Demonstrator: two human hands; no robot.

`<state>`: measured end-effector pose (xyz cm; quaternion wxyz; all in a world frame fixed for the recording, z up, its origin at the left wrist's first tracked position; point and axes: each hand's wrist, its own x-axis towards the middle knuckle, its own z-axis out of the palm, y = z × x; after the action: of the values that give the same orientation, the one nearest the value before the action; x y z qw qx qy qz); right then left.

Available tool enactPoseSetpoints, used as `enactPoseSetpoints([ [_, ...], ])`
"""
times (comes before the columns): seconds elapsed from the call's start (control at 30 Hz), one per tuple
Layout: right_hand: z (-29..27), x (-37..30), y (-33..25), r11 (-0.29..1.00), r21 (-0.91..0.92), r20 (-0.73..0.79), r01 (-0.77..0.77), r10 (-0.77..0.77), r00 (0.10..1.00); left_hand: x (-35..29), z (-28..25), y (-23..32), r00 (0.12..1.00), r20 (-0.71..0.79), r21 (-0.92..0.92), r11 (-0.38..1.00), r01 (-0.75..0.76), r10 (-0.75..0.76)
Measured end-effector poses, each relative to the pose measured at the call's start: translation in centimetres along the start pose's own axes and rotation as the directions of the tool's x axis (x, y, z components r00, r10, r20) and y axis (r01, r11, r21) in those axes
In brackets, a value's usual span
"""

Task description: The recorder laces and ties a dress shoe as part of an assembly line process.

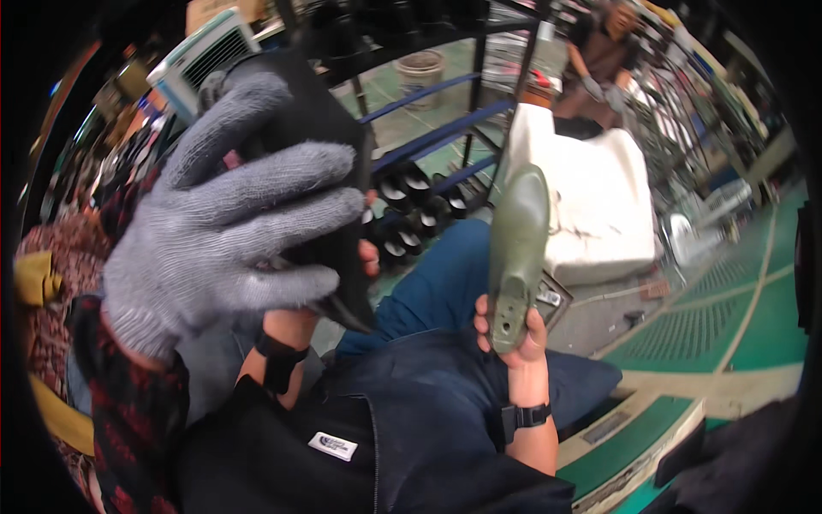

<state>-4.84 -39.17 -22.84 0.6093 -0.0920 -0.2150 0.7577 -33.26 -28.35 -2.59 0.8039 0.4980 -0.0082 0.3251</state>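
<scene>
My right hand (511, 334) is closed round the heel end of an olive-green shoe last (520, 231), which stands upright with its toe end up. A small hole shows in its heel end. To the left, a tall black leather-like piece (334, 137), perhaps a boot upper, is gripped low by my left hand (368, 257). Only fingertips of that hand show past the piece's right edge; the rest is mostly hidden. A co-worker's grey-gloved hand (231, 223), fingers spread, covers much of the black piece; whether it grips it I cannot tell.
Several black shoes (411, 193) sit on a rack with blue bars (441, 128). Beyond the last stands a white cloth-like covered block (599, 197). Another gloved person (599, 60) is at the far right. A bucket (419, 77) and a white air cooler (205, 56) stand behind.
</scene>
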Motion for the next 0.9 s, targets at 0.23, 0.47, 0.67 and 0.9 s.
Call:
enactPoseSetpoints([
  [0.23, -0.9, -2.1, -0.5, 0.991, 0.022, -0.041, 0.129, -0.128, 0.991, 2.5, 3.0, 5.0, 0.991, 0.022, 0.991, -0.126, -0.038, -0.130],
  [0.47, 0.1, 0.0, -1.5, 0.979, 0.170, 0.031, 0.116, -0.123, 0.992, 1.0, -4.0, -3.2, 0.875, 0.013, -0.379, 0.812, -0.444, 0.484],
  [0.67, 1.0, 2.9, -2.6, 0.973, 0.196, 0.017, 0.123, -0.129, 0.992, 1.6, -7.8, -8.3, 0.928, -0.361, -0.203, 0.964, -0.169, 0.087],
  [0.9, 2.1, 0.7, -0.4, 0.999, 0.038, -0.025, 0.007, -0.006, 1.000, 4.4, -6.2, -14.1, 0.911, -0.357, -0.085, 0.979, 0.186, -0.204],
])
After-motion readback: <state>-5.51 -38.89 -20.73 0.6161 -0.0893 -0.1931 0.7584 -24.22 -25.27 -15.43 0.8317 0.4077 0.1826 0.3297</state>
